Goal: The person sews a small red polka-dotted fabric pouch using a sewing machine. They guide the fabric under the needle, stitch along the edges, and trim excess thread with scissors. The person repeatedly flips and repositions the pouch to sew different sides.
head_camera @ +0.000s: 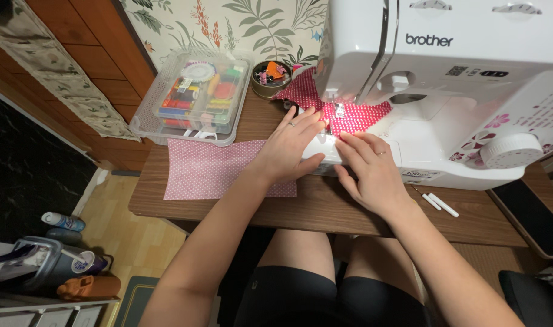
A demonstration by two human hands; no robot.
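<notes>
Both my hands lay flat, fingers spread, gripping nothing: left hand [287,145] and right hand [369,171] pressing the red white-dotted fabric [349,115] under the white sewing machine [446,91] needle. Stitching was under way; steady feeding seemed next.

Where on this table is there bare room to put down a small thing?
Bare wood on the table runs along the front edge, between the pink dotted cloth and the two white sticks. It is crowded behind: thread box, round tin, sewing machine, with left hand and right hand at the needle.
</notes>
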